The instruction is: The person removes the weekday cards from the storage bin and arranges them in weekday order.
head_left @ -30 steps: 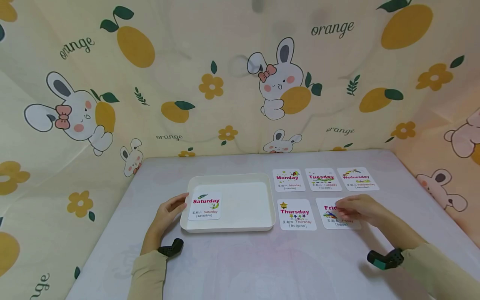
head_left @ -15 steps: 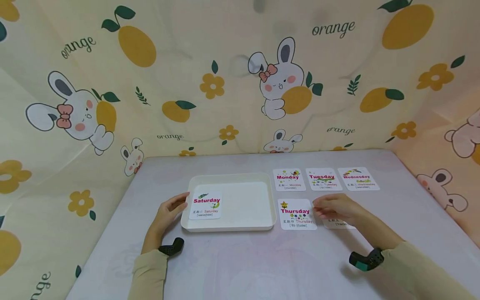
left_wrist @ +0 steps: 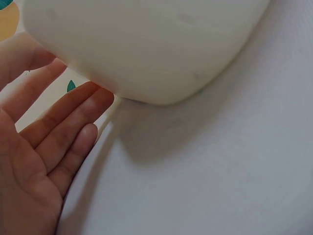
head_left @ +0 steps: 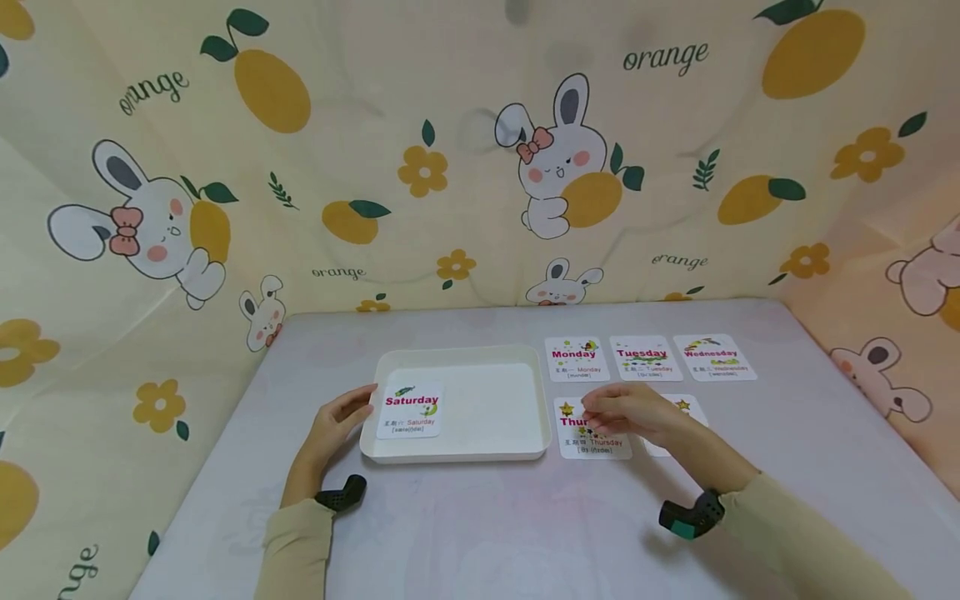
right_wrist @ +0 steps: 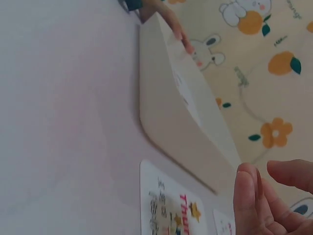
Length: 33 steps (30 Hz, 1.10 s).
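My left hand (head_left: 330, 433) rests against the left edge of a white tray (head_left: 495, 412). In the left wrist view its fairly straight fingers (left_wrist: 73, 115) touch the tray's side. A Saturday card (head_left: 411, 410) lies inside the tray on the left. My right hand (head_left: 637, 412) hovers over the Thursday card (head_left: 596, 448), covering part of its print. Nothing is between its thumb and fingers, which stand apart in the right wrist view. Behind that hand lies the Friday card (head_left: 693, 409), mostly hidden.
Monday (head_left: 577, 368), Tuesday (head_left: 647, 371) and Wednesday (head_left: 716, 368) cards form a back row right of the tray. The pale table (head_left: 480, 525) meets a patterned cloth backdrop (head_left: 450, 108) behind. Each wrist wears a black device (head_left: 693, 514).
My right hand has moved left, from over the Friday card to over the Thursday card. My left hand, the tray and the cards stay where they were.
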Each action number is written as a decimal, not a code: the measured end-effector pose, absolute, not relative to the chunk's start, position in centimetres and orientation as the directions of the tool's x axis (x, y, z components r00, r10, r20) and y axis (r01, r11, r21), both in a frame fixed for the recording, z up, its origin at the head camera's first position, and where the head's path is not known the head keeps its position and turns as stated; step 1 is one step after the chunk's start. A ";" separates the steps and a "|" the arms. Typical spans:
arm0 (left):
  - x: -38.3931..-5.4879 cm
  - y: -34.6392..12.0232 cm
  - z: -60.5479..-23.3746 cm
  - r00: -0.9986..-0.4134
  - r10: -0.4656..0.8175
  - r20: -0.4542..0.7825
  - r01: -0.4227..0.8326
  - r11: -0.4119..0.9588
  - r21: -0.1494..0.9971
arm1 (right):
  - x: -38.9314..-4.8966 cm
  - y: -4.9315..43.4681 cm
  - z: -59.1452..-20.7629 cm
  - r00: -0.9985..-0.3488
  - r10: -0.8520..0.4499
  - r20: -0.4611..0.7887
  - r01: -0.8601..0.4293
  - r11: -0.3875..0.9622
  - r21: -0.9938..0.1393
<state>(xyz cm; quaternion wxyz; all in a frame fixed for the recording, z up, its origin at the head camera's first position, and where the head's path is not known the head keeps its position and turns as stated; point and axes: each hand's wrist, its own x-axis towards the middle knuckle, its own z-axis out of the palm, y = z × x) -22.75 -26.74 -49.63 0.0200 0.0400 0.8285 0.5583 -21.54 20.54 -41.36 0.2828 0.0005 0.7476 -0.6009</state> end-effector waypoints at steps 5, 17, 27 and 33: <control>-22.8 -26.6 -49.5 -0.996 0.092 0.005 0.040 0.376 0.926 | -21.7 19.0 -41.1 -0.834 -0.355 -0.423 0.330 0.294 -0.897; -22.8 -26.9 -49.6 -0.996 0.090 0.009 0.042 0.371 0.928 | -22.0 15.1 -40.4 -0.809 -0.429 -0.401 0.317 0.255 -0.914; -22.7 -26.8 -49.7 -0.996 0.093 0.010 0.044 0.374 0.926 | -22.5 12.1 -40.8 -0.812 -0.434 -0.391 0.332 0.209 -0.920; -22.8 -26.8 -49.7 -0.996 0.088 0.004 0.037 0.367 0.929 | -23.0 10.6 -41.1 -0.811 -0.424 -0.403 0.343 0.212 -0.915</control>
